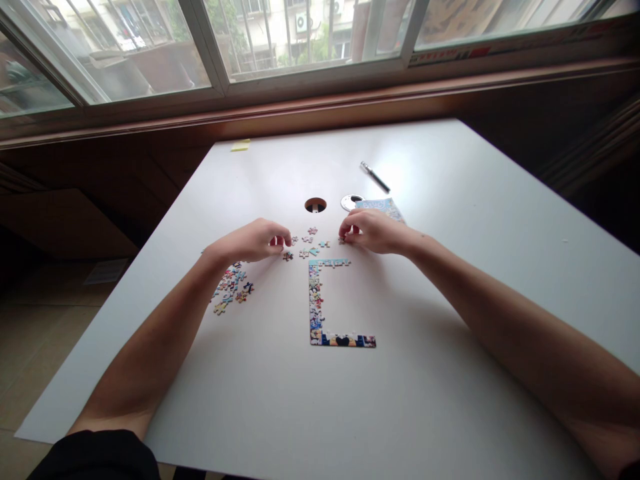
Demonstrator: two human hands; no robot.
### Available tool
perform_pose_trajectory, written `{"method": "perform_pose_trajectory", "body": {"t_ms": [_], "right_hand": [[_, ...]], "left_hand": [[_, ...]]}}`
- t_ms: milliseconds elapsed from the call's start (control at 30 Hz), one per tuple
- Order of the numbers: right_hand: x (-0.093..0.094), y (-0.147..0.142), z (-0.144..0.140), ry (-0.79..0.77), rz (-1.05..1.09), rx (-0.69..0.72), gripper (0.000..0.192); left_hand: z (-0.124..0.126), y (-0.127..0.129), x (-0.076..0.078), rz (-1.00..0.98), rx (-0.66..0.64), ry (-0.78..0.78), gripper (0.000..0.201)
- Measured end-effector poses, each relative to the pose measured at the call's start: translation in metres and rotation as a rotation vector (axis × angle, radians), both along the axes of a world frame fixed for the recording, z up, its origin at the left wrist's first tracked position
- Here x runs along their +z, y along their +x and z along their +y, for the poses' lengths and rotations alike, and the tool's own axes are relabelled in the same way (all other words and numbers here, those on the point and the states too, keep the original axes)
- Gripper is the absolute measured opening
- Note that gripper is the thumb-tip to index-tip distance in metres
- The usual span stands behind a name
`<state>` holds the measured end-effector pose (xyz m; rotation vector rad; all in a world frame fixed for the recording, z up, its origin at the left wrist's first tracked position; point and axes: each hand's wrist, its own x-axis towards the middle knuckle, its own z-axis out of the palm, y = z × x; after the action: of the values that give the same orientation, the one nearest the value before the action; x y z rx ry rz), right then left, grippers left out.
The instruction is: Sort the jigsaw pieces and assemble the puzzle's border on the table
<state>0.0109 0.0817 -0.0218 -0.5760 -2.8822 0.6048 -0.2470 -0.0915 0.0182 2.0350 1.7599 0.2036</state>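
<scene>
No legible text, label or number on any puzzle piece or booklet [381, 207].

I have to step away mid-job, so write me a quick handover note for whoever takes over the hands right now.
Left hand: fingers pinched at a small loose jigsaw piece; grip unclear.
Right hand: fingers on loose pieces beside the blue picture card.
Done: colourful C-shaped strip of joined border pieces on the white table.
Left: scattered loose pieces between the hands and the pile of unsorted pieces by the left forearm remain unjoined.
</scene>
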Motion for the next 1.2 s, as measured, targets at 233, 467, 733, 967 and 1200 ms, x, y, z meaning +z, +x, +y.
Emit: {"method": "perform_pose_trajectory", "body": {"t_ms": [233,467,733,967,1200], "right_hand": [[0.006,-0.002,-0.009,0.000,0.003,-0.037,0.017],[0.008,-0.003,-0.012,-0.064,0.013,0.017,0.030],[0.010,-0.002,-0.015,-0.151,-0.003,-0.052,0.027],[0.006,-0.001,-0.009,-0.285,0.056,-0.035,0.029],[0.006,-0.002,-0.007,-0.391,0.095,-0.072,0.029]], "left_hand": [[0.000,0.000,-0.001,-0.006,-0.011,0.010,0.025],[0.000,-0.001,-0.002,-0.007,-0.008,0.008,0.025],[0.000,-0.002,-0.002,-0.002,-0.002,0.005,0.025],[0.000,-0.002,-0.003,-0.011,-0.014,0.014,0.024],[0.000,-0.003,-0.004,-0.006,-0.015,0.020,0.025]]}}
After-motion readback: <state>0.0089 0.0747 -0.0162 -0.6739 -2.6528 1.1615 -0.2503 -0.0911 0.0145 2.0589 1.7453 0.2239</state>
